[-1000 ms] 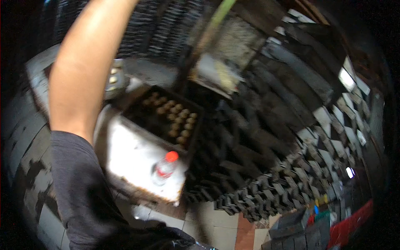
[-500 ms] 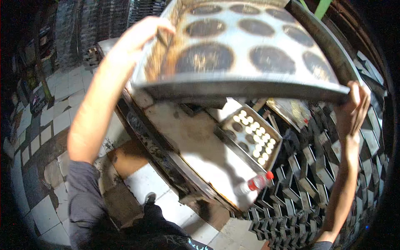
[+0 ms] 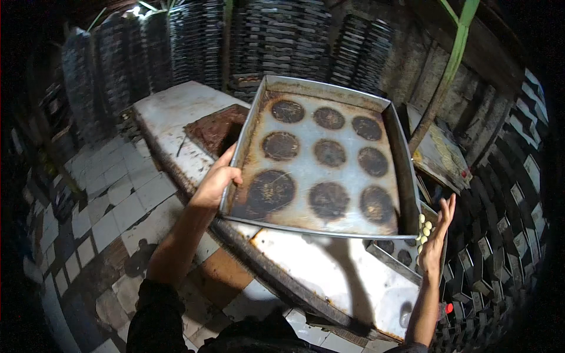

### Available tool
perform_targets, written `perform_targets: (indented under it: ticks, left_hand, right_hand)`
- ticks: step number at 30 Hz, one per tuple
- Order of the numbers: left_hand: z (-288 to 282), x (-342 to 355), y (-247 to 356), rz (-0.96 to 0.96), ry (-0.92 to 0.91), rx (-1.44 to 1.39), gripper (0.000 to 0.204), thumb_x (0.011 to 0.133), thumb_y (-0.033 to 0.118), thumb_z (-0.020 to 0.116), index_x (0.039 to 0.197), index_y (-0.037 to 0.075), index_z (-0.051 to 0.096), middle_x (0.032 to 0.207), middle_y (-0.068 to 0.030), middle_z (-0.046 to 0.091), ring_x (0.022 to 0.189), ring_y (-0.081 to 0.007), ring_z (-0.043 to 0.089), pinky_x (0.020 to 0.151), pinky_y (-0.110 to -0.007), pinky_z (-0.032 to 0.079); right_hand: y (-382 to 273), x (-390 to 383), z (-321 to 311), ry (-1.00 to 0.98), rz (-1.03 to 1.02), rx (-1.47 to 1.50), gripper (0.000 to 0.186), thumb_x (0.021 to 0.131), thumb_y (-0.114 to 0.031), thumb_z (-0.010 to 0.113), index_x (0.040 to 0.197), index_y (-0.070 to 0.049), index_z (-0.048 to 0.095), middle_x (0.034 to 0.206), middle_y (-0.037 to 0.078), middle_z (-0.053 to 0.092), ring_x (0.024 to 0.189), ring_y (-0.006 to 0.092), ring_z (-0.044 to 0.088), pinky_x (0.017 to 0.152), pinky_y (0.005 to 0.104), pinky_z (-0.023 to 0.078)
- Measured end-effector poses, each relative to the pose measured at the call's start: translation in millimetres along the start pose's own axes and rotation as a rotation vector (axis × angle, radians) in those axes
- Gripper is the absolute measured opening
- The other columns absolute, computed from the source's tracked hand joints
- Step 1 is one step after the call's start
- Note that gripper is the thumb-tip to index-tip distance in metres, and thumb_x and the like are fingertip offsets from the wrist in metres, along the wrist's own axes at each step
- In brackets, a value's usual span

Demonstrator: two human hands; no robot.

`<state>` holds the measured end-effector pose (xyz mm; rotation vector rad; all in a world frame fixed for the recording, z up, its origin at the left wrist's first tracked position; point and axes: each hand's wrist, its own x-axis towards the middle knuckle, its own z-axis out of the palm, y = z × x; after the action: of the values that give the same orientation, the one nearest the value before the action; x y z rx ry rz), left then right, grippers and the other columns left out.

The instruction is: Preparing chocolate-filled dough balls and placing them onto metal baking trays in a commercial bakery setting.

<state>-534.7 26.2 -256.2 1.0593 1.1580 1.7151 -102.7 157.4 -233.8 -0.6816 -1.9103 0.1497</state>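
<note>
Lowered from overhead, the square grey metal baking tray (image 3: 321, 159) with dark round stains hangs gripped by left hand (image 3: 219, 183); right hand (image 3: 436, 235) splayed, off its right corner

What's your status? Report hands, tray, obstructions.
Left hand grips the baking tray by its left rim. Right hand open, off the tray's right corner. Tray empty, nine dark rings, above the worktable. Second tray with dough balls sits underneath.

Grey metal tray (image 3: 347, 170) bears nine dark round burnt rings; the desk (image 3: 329, 276) is white, the floor (image 3: 112, 217) pale-tiled.
</note>
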Motion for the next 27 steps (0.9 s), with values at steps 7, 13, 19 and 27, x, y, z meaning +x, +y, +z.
perform_targets:
  ticks: [7, 13, 19, 27]
  left_hand:
    - [-44.3, 133.3, -30.8, -0.015, -0.186, -0.016, 0.081, 0.055, -0.007, 0.04, 0.135, 0.002, 0.033, 0.124, -0.0101, 0.049, 0.105, -0.0146, 0.049, 0.081, -0.02, 0.041]
    - [-107.0, 236.1, -111.0, -0.066, -0.356, 0.227, 0.076, 0.059, -0.003, 0.043, 0.134, -0.002, 0.033, 0.125, -0.0085, 0.046, 0.108, -0.0141, 0.046, 0.086, -0.02, 0.037]
    - [-91.1, 263.7, -150.7, -0.18, -0.319, 0.192, 0.075, 0.058, -0.003, 0.044, 0.132, -0.004, 0.035, 0.126, -0.0087, 0.046, 0.114, -0.0161, 0.043, 0.091, -0.021, 0.034]
    - [-93.7, 282.0, -163.9, -0.185, -0.212, 0.293, 0.056, 0.076, -0.003, 0.049, 0.13, -0.006, 0.036, 0.126, -0.0129, 0.049, 0.114, -0.0178, 0.047, 0.098, -0.026, 0.031]
  right_hand:
    - [29.3, -35.1, 123.9, 0.065, 0.904, 0.824, 0.065, 0.075, 0.003, 0.052, 0.136, 0.001, 0.028, 0.122, 0.014, 0.047, 0.108, 0.0209, 0.049, 0.089, 0.0286, 0.041]
    - [37.4, -35.6, 201.5, 0.268, 1.048, 0.794, 0.064, 0.07, 0.011, 0.038, 0.133, 0.002, 0.034, 0.107, 0.011, 0.055, 0.082, 0.0138, 0.053, 0.069, 0.0226, 0.043]
    - [83.2, -56.3, 225.0, 0.322, 1.098, 0.554, 0.056, 0.073, 0.009, 0.036, 0.129, 0.002, 0.04, 0.11, 0.007, 0.056, 0.086, 0.012, 0.053, 0.076, 0.0232, 0.043]
    - [64.3, -44.4, 231.7, 0.48, 1.097, 0.501, 0.038, 0.089, -0.015, 0.048, 0.122, 0.004, 0.047, 0.11, 0.009, 0.056, 0.1, 0.0157, 0.05, 0.091, 0.0261, 0.035]
